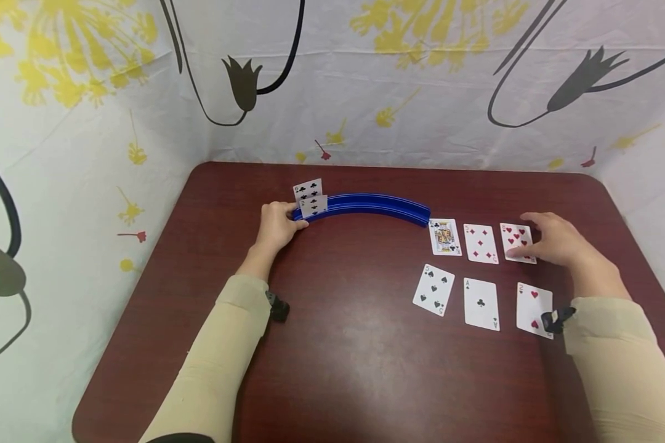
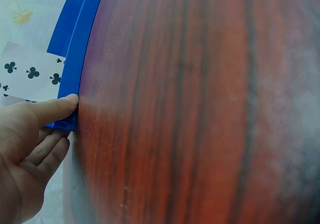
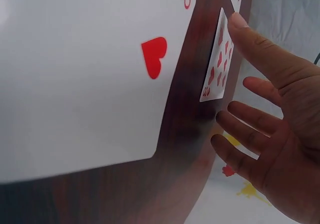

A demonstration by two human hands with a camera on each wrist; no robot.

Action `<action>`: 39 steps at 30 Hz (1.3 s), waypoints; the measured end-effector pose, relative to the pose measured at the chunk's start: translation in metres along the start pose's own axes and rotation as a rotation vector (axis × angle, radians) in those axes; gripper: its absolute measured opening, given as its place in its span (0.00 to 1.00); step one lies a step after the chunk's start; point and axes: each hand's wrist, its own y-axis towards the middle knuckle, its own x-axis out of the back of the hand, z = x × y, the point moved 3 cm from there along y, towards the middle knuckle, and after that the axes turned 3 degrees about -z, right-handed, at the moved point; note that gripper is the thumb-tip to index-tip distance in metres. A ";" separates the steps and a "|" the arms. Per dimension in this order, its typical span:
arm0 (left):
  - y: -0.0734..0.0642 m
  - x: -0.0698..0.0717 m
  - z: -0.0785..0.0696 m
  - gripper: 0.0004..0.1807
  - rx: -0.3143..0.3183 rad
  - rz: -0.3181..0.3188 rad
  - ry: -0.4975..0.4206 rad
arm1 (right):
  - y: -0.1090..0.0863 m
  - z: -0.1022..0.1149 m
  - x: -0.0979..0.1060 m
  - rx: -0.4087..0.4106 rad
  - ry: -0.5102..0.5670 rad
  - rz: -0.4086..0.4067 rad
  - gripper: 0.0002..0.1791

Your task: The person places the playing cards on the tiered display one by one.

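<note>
My left hand (image 1: 278,226) pinches the left end of a curved blue card holder (image 1: 374,202), thumb on its front edge in the left wrist view. Two playing cards stand upright in that end, a clubs card (image 1: 308,187) behind and another black-suit card (image 1: 313,206) in front. At the right, my right hand (image 1: 560,239) hovers at the eight of hearts (image 1: 514,237) with thumb and fingers spread apart. Its thumb overlaps that card in the head view. In the right wrist view nothing is between the fingers, and the two of hearts (image 3: 100,84) looms close.
Left of the eight lie the five of diamonds (image 1: 480,243) and a king (image 1: 445,237) close to the holder's right end. A lower row has the five of spades (image 1: 434,289), ace of clubs (image 1: 481,304) and two of hearts. Patterned cloth (image 1: 421,123) walls the brown table (image 1: 366,357).
</note>
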 end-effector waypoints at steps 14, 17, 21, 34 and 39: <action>0.000 0.001 -0.001 0.27 0.029 0.012 -0.005 | 0.003 -0.002 -0.004 -0.038 -0.002 0.028 0.53; 0.000 0.001 -0.001 0.27 0.034 0.012 -0.005 | 0.003 -0.002 -0.004 -0.038 0.004 0.011 0.52; 0.001 0.001 -0.001 0.27 0.034 0.009 0.000 | 0.004 -0.002 -0.004 -0.053 0.006 0.004 0.51; 0.000 0.001 -0.002 0.28 0.036 0.006 0.007 | 0.003 0.000 -0.003 -0.068 -0.009 -0.012 0.50; 0.000 0.000 -0.001 0.28 0.032 0.005 0.006 | 0.003 0.002 -0.004 -0.035 0.029 -0.072 0.48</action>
